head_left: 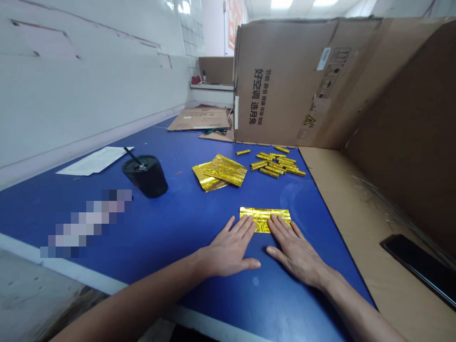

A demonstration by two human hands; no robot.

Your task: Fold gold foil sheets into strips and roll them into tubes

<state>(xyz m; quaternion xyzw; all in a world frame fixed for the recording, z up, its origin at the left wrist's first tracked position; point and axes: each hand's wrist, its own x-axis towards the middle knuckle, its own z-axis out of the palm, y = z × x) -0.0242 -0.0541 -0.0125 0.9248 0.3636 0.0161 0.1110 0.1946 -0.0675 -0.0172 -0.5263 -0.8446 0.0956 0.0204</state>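
Observation:
A partly folded sheet of gold foil paper (264,214) lies on the blue table in front of me. My left hand (233,247) rests flat on its left end, fingers stretched out and thumb spread to the side. On the right end lies my right hand (294,247), also flat, with its fingertips on the foil. Beyond them is a small stack of flat gold foil sheets (228,170). Farther right, several thin gold foil rolls (274,166) are heaped together, and a single roll (242,152) sits apart from the heap.
A black cup with a straw (146,175) stands left of the sheets, near white paper (96,160). A large cardboard box (285,95) walls off the back and right. A black phone (420,266) lies on cardboard at the right. Flat cardboard (199,118) lies at the back.

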